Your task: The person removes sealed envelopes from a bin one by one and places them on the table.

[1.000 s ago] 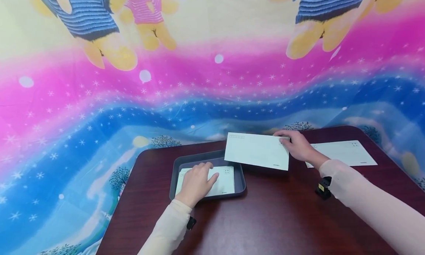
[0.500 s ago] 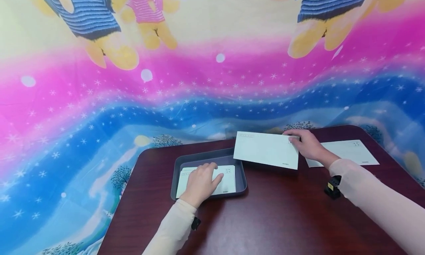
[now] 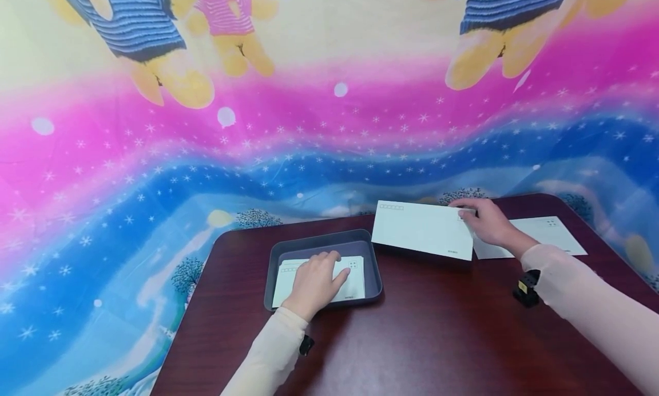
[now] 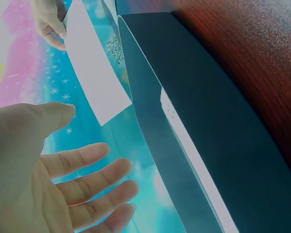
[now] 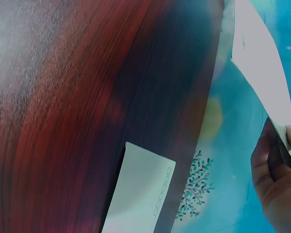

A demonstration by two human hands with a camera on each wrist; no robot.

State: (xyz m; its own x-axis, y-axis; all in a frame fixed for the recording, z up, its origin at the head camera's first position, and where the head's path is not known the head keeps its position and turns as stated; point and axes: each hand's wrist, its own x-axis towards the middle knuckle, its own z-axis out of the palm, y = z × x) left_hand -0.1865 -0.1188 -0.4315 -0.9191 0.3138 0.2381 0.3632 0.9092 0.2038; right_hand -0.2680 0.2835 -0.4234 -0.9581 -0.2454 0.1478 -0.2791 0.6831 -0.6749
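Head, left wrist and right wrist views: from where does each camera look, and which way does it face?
Head: worn on the head, faces forward and down at table and tray; left grip, right grip and sleeves show.
Left wrist: on that wrist, faces along the tray; left grip close, right grip beyond.
Right wrist: on that wrist, faces across the table; right grip shows.
Both wrist views share the raised envelope and backdrop.

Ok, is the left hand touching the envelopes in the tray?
Apart. The left wrist view shows backdrop between the left hand and the tray holding the envelopes.
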